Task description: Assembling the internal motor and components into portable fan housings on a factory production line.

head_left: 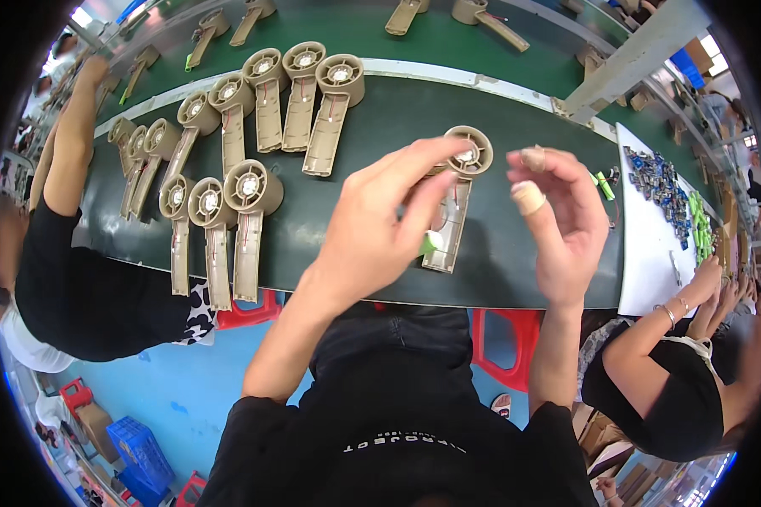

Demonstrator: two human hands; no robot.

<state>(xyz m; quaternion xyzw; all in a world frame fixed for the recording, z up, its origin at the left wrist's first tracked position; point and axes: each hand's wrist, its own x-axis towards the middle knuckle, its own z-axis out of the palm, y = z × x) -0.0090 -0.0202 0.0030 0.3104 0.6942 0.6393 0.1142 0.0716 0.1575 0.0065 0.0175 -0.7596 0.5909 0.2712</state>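
Note:
In front of me on the dark green bench lies a beige handheld fan housing [451, 247], its round head away from me and its handle's open side up. Over its left side is my left hand [385, 220], thumb and forefinger reaching toward the fan head. A green cylinder like a battery [431, 242] sticks out from under that hand's curled fingers, which hide most of it. My right hand [562, 220] hovers right of the fan head with thumb and forefinger apart, nothing visible between them. Pale finger covers sit on its thumb and a fingertip.
Several similar fan housings [341, 80] lie in rows to the left. Beyond a pale rail runs a green conveyor [330, 38] with more housings. At right, a white board [647, 253] carries blue circuit boards [659, 190] and green cylinders [702, 224]. Co-workers sit on both sides.

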